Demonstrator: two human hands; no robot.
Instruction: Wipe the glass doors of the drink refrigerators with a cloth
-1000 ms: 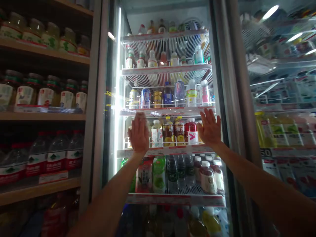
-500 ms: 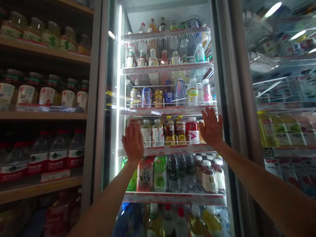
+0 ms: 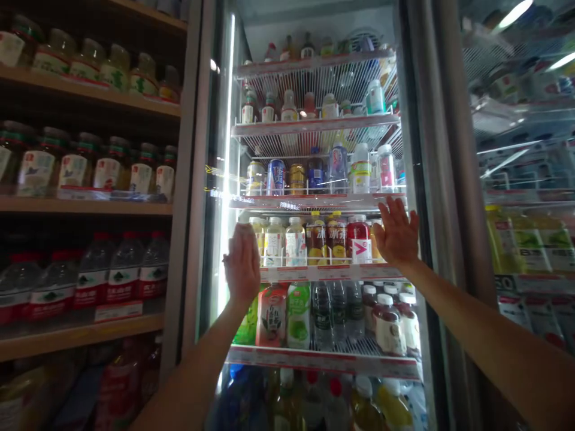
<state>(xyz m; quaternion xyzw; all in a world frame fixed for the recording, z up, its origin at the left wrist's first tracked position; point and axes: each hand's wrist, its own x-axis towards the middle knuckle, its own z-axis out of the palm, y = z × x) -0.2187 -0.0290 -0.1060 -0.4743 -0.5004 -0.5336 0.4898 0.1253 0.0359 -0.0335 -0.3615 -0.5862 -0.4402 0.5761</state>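
Observation:
Both my hands are raised, bare, in front of a lit drinks fridge with a glass front. My left hand (image 3: 242, 266) is open, fingers stretched up, before the left end of a bottle shelf. Farther right, my right hand (image 3: 398, 233) is open with its fingers spread. Neither holds anything; I cannot tell whether they touch the glass. Between them stand bottles with white labels (image 3: 295, 242), a dark bottle with a yellow cap (image 3: 336, 239) and a red bottle (image 3: 359, 233). Below are a red-labelled bottle (image 3: 271, 314) and a green-labelled bottle (image 3: 299, 314).
On the left, wooden shelves (image 3: 90, 206) carry rows of jars (image 3: 108, 170) and water bottles with red caps (image 3: 123, 269). A metal frame (image 3: 458, 179) separates this fridge from another glass-fronted fridge on the right holding yellow bottles (image 3: 525, 239). Light reflections cross the glass.
The view has shifted, so the fridge and shelves sit farther right in the picture. My left hand has moved left relative to the bottles; both hands stay raised and open.

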